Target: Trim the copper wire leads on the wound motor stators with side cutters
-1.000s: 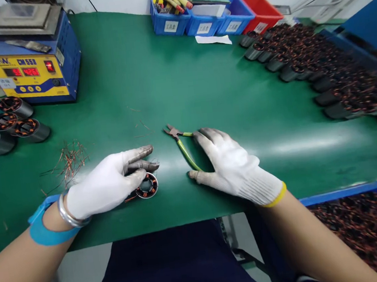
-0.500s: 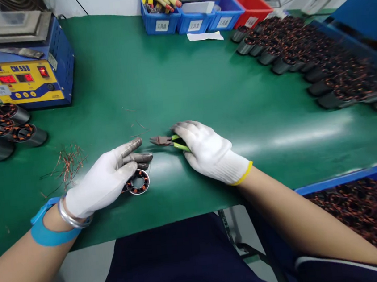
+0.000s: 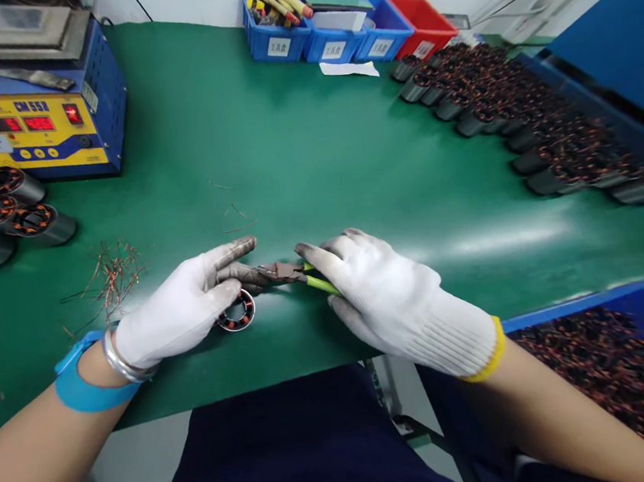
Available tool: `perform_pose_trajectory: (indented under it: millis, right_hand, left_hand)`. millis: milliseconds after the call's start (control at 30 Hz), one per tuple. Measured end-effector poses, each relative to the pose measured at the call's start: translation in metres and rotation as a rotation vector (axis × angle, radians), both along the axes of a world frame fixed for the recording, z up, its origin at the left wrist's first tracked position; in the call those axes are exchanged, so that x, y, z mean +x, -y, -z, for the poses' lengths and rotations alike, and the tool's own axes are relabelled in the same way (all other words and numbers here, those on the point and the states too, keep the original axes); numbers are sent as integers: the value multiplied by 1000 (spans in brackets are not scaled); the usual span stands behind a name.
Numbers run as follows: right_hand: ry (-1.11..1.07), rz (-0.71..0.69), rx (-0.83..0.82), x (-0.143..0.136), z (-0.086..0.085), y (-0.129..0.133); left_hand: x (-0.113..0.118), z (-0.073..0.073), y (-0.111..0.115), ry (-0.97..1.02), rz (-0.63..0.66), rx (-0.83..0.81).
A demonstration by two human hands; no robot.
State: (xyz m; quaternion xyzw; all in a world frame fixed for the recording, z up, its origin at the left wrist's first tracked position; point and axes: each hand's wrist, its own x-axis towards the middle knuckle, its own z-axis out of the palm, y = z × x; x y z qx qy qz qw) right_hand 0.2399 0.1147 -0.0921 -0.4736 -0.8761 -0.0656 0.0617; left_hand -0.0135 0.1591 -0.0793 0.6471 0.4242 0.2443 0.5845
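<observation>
My gloved left hand (image 3: 195,296) is closed around a wound stator (image 3: 236,311), whose round end with copper coils faces up beneath the thumb. In my gloved right hand (image 3: 373,289) is a pair of cutting pliers with green handles (image 3: 322,284). The plier jaws touch the left fingertips, just above the stator; any wire between them is too small to make out. Thin copper wire scraps (image 3: 116,278) lie in a loose pile left of my left hand.
A blue and yellow heating unit (image 3: 34,133) stands at the back left, with several stators (image 3: 47,225) before it. Many stators (image 3: 546,181) line the right side. Blue bins (image 3: 278,45) and a red bin (image 3: 420,24) sit behind. A blue crate (image 3: 593,304) is at lower right.
My right hand and the pliers have come down and nearer to me, and the jaws now meet the left fingertips. My left hand has barely moved and still has the stator.
</observation>
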Motion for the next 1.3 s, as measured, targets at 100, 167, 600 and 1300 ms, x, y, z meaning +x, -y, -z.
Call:
perform_pose_trajectory:
  millis: [100,167,600,1300]
  right_hand:
    - [12,4,-22,-3,-1,-1]
    - [19,19,-36,-5,-2,-2]
    - [139,110,-76,-10,-25,-10]
    - [207,49,-11,-24,-41,-28]
  left_hand:
    - [1,0,1,-18,-9,10]
    - [2,0,1,-23,-9,21]
    - [0,3,0,64,29,-38]
    - [-2,3,-3,6,23,120]
